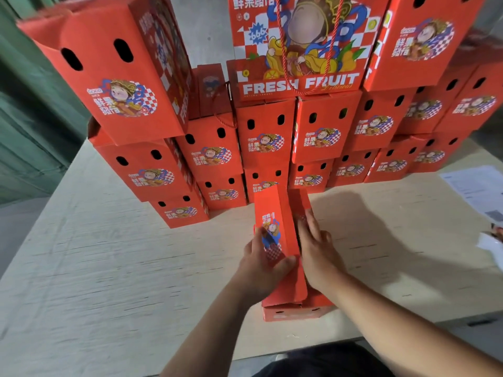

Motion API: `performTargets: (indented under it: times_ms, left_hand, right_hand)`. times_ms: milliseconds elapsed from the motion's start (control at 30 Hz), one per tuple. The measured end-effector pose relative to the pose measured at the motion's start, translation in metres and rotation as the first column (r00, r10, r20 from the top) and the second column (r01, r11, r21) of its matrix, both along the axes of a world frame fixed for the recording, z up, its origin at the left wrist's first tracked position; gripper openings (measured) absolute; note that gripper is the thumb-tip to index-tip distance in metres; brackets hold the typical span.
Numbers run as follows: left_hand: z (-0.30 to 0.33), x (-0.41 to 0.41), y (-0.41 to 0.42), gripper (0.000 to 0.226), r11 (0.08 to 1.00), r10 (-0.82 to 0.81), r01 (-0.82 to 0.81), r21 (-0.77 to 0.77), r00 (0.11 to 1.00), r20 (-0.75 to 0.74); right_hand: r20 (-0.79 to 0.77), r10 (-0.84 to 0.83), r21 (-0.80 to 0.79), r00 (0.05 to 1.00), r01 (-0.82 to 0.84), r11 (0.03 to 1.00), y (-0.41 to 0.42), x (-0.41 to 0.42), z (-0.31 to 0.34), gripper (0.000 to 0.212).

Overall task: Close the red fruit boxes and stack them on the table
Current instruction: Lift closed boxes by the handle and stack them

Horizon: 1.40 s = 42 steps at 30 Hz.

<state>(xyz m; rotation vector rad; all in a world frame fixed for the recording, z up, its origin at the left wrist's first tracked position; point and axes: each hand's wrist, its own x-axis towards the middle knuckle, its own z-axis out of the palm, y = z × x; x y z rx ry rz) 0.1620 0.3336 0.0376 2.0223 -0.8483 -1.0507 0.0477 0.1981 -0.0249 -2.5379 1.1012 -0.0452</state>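
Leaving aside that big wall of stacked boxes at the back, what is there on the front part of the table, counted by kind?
Red fruit box, flaps not yet shut: 1
Hands on it, left hand and right hand: 2
Printed paper sheet: 1
White scrap at the right edge, cut off: 1
Total: 5

We cannot read the sheets of paper [475, 186] at the right edge, which cuts them off. The top edge crops the tallest stacked boxes [296, 44]. Our hands [317, 248] hide part of the near box [283, 268].
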Motion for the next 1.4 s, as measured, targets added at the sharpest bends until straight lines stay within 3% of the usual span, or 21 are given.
performTargets:
  times_ms: [100,200,367,500,667,833,1067,1400]
  left_hand:
    - [-0.009,-0.003,-0.017,0.117,0.994,0.098,-0.103,-0.035,0.987,-0.124]
    - [-0.016,-0.006,-0.024,0.119,0.995,0.095,-0.095,0.018,0.995,0.003]
    - [-0.021,-0.015,-0.024,0.113,0.995,0.089,-0.094,0.022,0.986,0.143]
    - [-0.028,-0.022,-0.027,0.101,0.996,0.014,-0.04,0.08,0.955,0.297]
    - [-0.031,-0.029,-0.043,0.093,0.958,-0.129,-0.037,0.285,0.833,0.539]
    - [-0.016,-0.001,-0.077,0.085,0.975,-0.106,-0.016,0.221,0.843,0.528]
    - [-0.023,-0.009,-0.091,0.083,0.967,-0.026,-0.12,0.227,0.833,0.552]
    - [-0.043,-0.02,-0.077,0.083,0.938,-0.168,-0.084,0.336,0.739,0.652]
  right_hand:
    - [0.357,-0.081,0.096,0.93,0.05,0.994,-0.002,-0.006,-0.003,0.069]
    - [0.578,-0.313,0.32,0.754,0.143,0.936,-0.003,-0.005,-0.002,0.052]
    - [0.438,-0.528,0.521,0.728,0.274,0.809,-0.008,-0.009,-0.007,0.035]
    - [0.408,-0.494,0.442,0.768,0.307,0.843,-0.008,-0.01,-0.004,0.035]
    - [0.341,-0.46,0.399,0.82,0.317,0.86,-0.008,-0.009,-0.002,0.033]
    - [0.321,-0.41,0.36,0.854,0.29,0.887,-0.012,-0.017,0.004,0.031]
    - [0.304,-0.403,0.357,0.863,0.288,0.888,-0.011,-0.021,0.004,0.033]
    - [0.267,-0.45,0.435,0.852,0.31,0.845,-0.013,-0.004,0.001,0.036]
